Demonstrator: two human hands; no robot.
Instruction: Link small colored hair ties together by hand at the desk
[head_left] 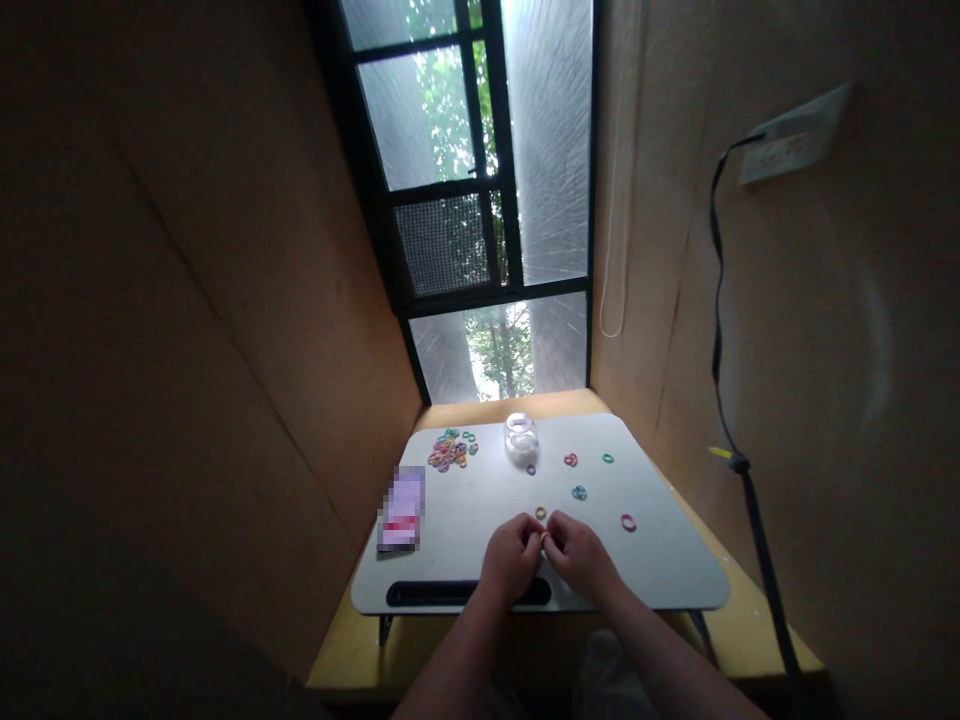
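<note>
My left hand and my right hand meet over the front part of the white lap table. The fingers of both are closed in a pinch around a small pale ring-shaped band, mostly covered by the fingertips. Just beyond them lies a yellow band. To the right are a blue cluster of bands, a pink band, a red-pink cluster of bands and a green band. A purple band rests by a clear container.
A pile of mixed coloured bands sits at the table's far left. Below it lies a phone with a blurred screen. A dark slot runs along the front edge of the table. A black cord hangs at right.
</note>
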